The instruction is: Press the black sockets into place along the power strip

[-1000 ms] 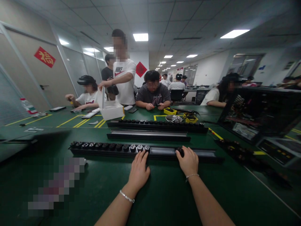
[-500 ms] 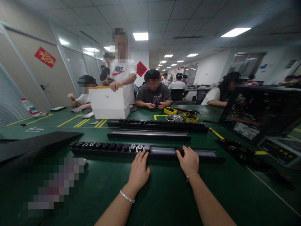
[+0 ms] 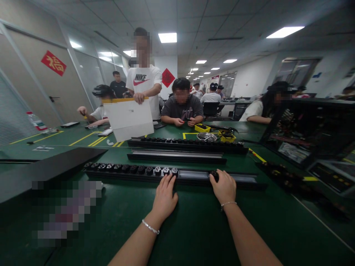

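A long black rail (image 3: pixel 194 181) lies across the green table, with a row of black socket-like modules (image 3: pixel 133 169) filling its left and middle part. The bare channel shows to the right of them. My left hand (image 3: pixel 165 197) rests with its fingers spread on the rail's near edge, at the last modules of the row; nothing is in it. Farther right, my right hand (image 3: pixel 225 187) has thumb and fingers round a small black module (image 3: pixel 213 175) at the channel. Behind lie a second rail (image 3: pixel 177 157) with a bare channel and a third rail (image 3: pixel 191 145) with modules.
A person holds a white box (image 3: pixel 130 118) behind the rails. Yellow trays (image 3: pixel 202 128) and a metal bowl (image 3: pixel 206 137) stand beyond. At the right are an open computer case (image 3: pixel 294 133) and black parts; a dark panel (image 3: pixel 55 168) lies at the left.
The white box has tilted and shifted slightly in the other person's hand. The view has moved slightly. Both my hands keep nearly the same places on the rail.
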A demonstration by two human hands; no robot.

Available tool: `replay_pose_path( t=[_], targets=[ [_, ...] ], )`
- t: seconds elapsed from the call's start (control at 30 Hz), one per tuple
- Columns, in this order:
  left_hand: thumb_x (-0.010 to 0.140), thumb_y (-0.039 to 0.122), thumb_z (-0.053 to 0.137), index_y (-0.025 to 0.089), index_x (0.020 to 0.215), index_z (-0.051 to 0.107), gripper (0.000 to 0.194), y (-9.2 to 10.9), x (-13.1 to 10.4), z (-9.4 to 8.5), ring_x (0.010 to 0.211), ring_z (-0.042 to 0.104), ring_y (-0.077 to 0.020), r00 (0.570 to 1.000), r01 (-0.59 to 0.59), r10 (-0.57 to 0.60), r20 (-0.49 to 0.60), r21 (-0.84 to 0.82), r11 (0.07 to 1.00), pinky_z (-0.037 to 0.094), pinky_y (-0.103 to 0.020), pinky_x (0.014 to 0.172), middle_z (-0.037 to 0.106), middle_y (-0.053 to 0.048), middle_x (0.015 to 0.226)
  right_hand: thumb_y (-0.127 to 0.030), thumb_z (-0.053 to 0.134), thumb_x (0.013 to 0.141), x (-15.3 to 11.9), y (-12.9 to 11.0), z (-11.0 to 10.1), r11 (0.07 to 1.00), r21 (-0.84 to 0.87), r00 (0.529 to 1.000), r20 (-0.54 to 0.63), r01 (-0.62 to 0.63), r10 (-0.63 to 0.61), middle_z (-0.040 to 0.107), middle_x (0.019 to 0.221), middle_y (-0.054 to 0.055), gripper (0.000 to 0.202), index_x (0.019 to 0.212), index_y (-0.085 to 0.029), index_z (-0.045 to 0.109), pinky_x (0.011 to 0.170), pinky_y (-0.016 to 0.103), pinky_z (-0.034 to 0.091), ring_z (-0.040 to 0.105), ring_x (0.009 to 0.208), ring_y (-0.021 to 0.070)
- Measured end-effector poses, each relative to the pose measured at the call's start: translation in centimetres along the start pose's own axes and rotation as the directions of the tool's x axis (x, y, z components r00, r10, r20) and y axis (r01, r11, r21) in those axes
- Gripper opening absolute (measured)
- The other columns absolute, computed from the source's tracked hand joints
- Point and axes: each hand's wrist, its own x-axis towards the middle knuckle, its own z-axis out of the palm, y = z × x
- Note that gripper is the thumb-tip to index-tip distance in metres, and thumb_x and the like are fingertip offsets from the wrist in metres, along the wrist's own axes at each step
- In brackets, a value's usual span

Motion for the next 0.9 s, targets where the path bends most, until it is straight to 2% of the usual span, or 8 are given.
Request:
replay_pose_path(
  t=[0.37, 0.6, 0.9],
  targets=[
    [0.075, 0.015, 0.047, 0.021, 0.134, 0.037, 0.061, 0.71, 0.22, -0.51, 0.134, 0.024, -0.0243, 1.0, 0.03, -0.03, 0.007, -0.001, 1.0, 0.028, -0.043, 0.109, 0.037, -0.005, 0.142, -0.046, 0.039, 0.082, 0.2, 0.25, -0.07, 1.0, -0.015, 1.0, 0.014, 0.003, -0.003, 0.058, 0.118, 0.014, 0.048, 0.108, -0.011, 0.058, 0.097, 0.041, 0.028, 0.047, 0.114, 0.0269],
    [0.072, 0.014, 0.047, 0.019, 0.134, 0.037, 0.062, 0.86, 0.25, -0.7, 0.134, 0.024, -0.0231, 1.0, 0.01, -0.01, 0.003, -0.001, 1.0, 0.029, -0.042, 0.108, 0.036, -0.006, 0.143, -0.046, 0.042, 0.08, 0.4, 0.31, -0.1, 1.0, -0.004, 1.0, -0.022, 0.01, -0.01, 0.06, 0.114, 0.012, 0.043, 0.102, -0.014, 0.061, 0.094, 0.04, 0.032, 0.049, 0.111, 0.0262],
    [0.075, 0.016, 0.047, 0.02, 0.135, 0.036, 0.061, 0.78, 0.25, -0.57, 0.135, 0.023, -0.023, 0.999, 0.028, -0.027, 0.017, -0.029, 0.999, 0.027, -0.042, 0.109, 0.036, -0.005, 0.143, -0.046, 0.038, 0.082, 0.42, 0.28, 0.04, 0.999, -0.018, 0.999, -0.004, -0.034, 0.034, 0.06, 0.114, 0.013, 0.048, 0.11, -0.012, 0.058, 0.096, 0.041, 0.031, 0.05, 0.11, 0.026]
  ],
)
